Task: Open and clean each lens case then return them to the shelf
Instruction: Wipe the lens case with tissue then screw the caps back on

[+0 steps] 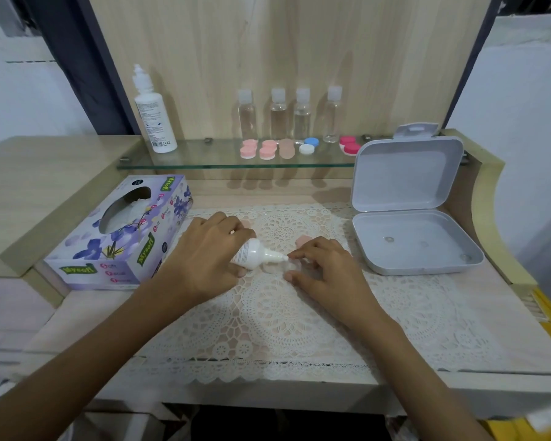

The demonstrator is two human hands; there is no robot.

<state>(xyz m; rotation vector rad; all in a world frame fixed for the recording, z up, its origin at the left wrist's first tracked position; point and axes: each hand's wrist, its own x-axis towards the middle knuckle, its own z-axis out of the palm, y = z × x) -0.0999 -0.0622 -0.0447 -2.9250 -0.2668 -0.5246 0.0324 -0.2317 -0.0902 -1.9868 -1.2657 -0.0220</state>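
Observation:
My left hand (209, 251) grips a small white solution bottle (255, 254), tipped on its side with the nozzle pointing right. The nozzle tip sits over an open lens case (287, 267) lying on the lace mat. My right hand (323, 265) pinches that case between thumb and fingers and hides most of it. A peach cap (303, 240) lies just behind my right hand, and another peach piece (247, 223) peeks out behind my left hand. On the glass shelf (204, 159) stand several closed lens cases: pink (248, 148), pink (268, 149), beige (287, 148), blue and white (309, 145), magenta (350, 145).
A purple tissue box (121, 237) sits left of my hands. An open grey plastic box (411, 214) stands at the right, lid up. A tall white bottle (155, 116) and several clear small bottles (290, 114) stand on the shelf. The lace mat (283, 319) covers the desk.

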